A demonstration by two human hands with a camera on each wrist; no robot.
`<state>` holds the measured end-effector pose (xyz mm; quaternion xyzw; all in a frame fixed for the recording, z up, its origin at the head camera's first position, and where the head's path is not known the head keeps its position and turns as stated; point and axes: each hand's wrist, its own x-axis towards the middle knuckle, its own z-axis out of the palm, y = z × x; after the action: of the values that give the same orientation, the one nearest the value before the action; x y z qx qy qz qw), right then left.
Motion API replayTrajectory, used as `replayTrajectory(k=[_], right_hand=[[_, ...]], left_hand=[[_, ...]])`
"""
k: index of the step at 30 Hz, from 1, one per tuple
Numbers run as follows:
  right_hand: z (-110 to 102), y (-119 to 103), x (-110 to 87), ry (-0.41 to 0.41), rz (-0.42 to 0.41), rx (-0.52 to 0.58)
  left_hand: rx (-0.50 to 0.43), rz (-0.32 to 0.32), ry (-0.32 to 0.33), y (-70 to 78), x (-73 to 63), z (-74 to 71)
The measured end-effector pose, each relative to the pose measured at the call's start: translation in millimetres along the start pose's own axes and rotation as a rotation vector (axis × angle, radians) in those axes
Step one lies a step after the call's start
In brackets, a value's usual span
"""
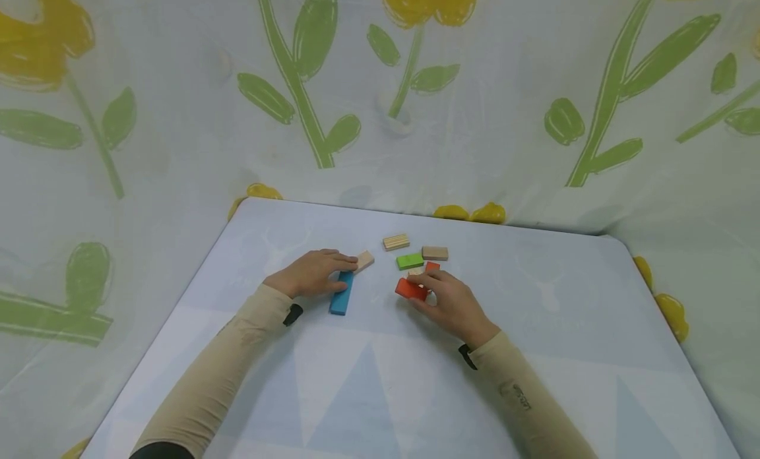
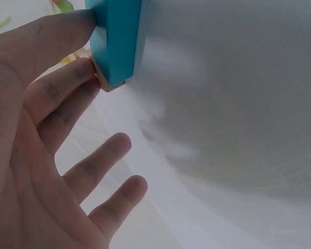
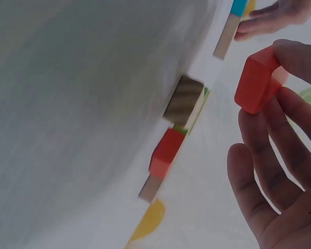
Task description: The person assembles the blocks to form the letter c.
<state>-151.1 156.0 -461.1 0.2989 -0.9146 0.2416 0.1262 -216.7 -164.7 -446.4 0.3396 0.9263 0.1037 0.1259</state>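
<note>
My left hand (image 1: 311, 274) rests beside a long blue block (image 1: 340, 302). Its thumb touches the side of the blue block, and the index and middle fingertips are at a plain wooden block (image 1: 365, 260) by the blue block's far end. In the left wrist view the ring and little fingers spread out straight, beside the blue block (image 2: 122, 41). My right hand (image 1: 456, 307) pinches a red block (image 1: 408, 289) between thumb and fingers. The right wrist view shows this red block (image 3: 251, 85) held up, with the little finger apart from it.
Beyond the right hand lie a green block (image 1: 410, 261), another red block (image 1: 433, 266) and a small pale wooden block (image 1: 414, 272). Farther back are a striped wooden block (image 1: 396, 241) and a tan block (image 1: 435, 253). A flower-printed curtain hangs behind the white table (image 1: 505, 393).
</note>
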Motion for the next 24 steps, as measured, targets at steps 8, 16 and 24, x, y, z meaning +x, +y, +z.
replayTrajectory(k=[8, 16, 24], right_hand=[[11.8, -14.6, 8.5, -0.090, 0.004, 0.042], [17.7, -28.9, 13.1, -0.130, 0.000, 0.054], [28.2, -39.3, 18.1, -0.170, -0.036, 0.050]], left_hand=[[-0.003, 0.009, 0.006, 2.3, -1.2, -2.7], [-0.001, -0.013, -0.004, 3.9, -0.8, -3.3], [0.008, -0.014, -0.009, 2.7, 1.1, -2.7]])
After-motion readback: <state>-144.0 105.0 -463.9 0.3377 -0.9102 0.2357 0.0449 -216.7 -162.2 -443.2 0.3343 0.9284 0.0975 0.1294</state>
